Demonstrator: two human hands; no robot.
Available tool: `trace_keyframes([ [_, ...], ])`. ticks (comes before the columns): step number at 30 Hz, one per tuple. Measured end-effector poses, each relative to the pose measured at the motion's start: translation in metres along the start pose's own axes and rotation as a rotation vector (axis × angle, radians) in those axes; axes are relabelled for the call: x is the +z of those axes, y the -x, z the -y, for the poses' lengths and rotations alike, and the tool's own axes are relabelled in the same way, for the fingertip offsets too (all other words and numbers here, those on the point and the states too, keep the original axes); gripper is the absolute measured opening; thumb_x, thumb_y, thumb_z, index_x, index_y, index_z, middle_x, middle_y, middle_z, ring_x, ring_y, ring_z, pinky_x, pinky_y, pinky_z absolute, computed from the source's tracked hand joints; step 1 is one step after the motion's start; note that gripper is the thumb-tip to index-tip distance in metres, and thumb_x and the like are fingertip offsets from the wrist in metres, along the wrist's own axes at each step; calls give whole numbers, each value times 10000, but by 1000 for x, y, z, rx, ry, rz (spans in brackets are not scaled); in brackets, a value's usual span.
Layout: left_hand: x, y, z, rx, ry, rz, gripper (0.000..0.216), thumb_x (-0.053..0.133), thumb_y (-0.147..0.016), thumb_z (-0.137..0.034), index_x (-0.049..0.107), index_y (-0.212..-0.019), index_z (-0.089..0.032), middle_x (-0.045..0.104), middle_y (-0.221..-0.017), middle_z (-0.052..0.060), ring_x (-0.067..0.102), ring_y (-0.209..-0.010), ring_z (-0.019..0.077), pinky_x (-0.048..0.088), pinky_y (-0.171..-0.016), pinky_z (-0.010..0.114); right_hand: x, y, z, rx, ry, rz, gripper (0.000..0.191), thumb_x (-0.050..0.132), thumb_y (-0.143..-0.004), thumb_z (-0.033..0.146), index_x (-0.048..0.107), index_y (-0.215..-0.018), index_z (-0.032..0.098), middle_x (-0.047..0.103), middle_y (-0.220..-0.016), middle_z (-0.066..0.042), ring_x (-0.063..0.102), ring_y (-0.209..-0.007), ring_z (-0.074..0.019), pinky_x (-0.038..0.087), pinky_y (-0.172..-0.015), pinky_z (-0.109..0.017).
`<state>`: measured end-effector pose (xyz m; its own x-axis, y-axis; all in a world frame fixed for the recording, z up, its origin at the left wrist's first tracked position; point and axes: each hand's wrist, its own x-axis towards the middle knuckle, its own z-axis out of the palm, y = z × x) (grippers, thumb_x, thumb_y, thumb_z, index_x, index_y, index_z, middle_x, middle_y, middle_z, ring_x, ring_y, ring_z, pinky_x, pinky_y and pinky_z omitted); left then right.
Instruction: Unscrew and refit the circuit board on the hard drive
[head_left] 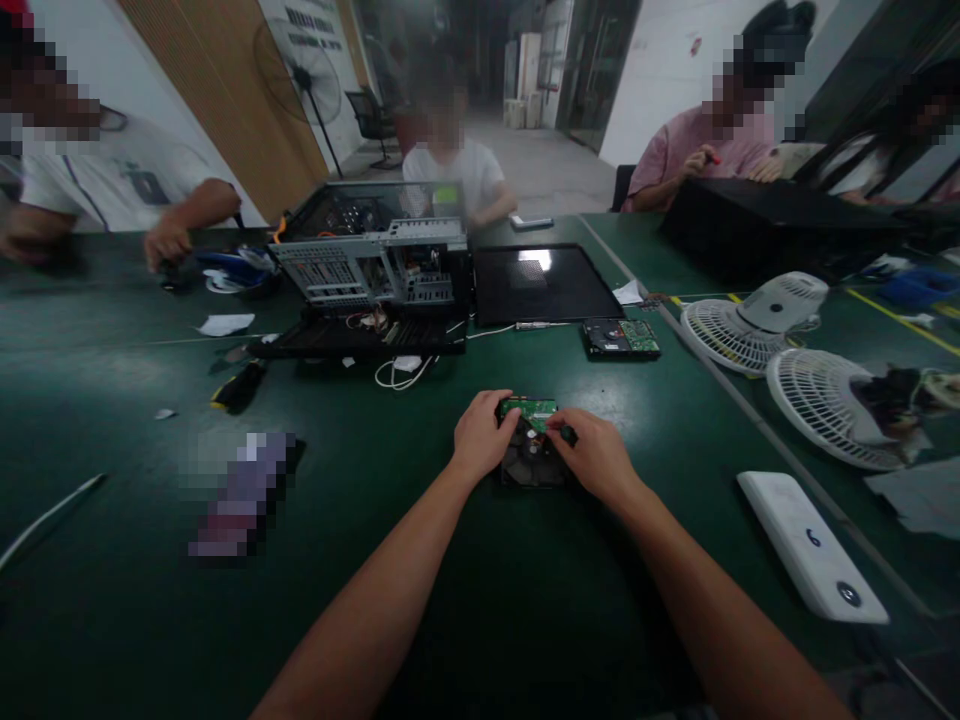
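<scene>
A hard drive (pixel 534 468) lies on the green table in front of me, its green circuit board (pixel 531 408) facing up along the far side. My left hand (pixel 484 437) is closed on the drive's left side, with the thumb over the board. At the right edge of the board, my right hand (pixel 592 452) pinches a small dark-handled tool (pixel 568 436). Its tip is too small to make out. A second hard drive (pixel 621 340) rests farther back to the right, apart from both hands.
An opened computer case (pixel 375 265) stands at the back left beside a black panel (pixel 544 283). A yellow-black tool (pixel 238 388) and a blurred-out phone-like object (pixel 246 495) lie left. White fan parts (pixel 750 325) and a white device (pixel 810 548) sit right. Several people sit around the table.
</scene>
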<state>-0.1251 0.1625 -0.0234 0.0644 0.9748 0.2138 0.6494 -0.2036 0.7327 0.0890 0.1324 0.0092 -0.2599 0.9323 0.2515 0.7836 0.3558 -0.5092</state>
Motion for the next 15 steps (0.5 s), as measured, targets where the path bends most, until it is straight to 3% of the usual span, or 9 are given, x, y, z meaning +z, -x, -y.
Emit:
trace_keyframes([
  [15,-3,1,-4,-14,-1,6,335,666,-997,-312,692,-1324,-245,699,-1311,61,702,-1052,224,558,-955,357,-7,-1,1,34,-51,15,137,666,-940,202,755,-1031,252,817,-1086,-46,765,-1008,-265,566,-927,-413],
])
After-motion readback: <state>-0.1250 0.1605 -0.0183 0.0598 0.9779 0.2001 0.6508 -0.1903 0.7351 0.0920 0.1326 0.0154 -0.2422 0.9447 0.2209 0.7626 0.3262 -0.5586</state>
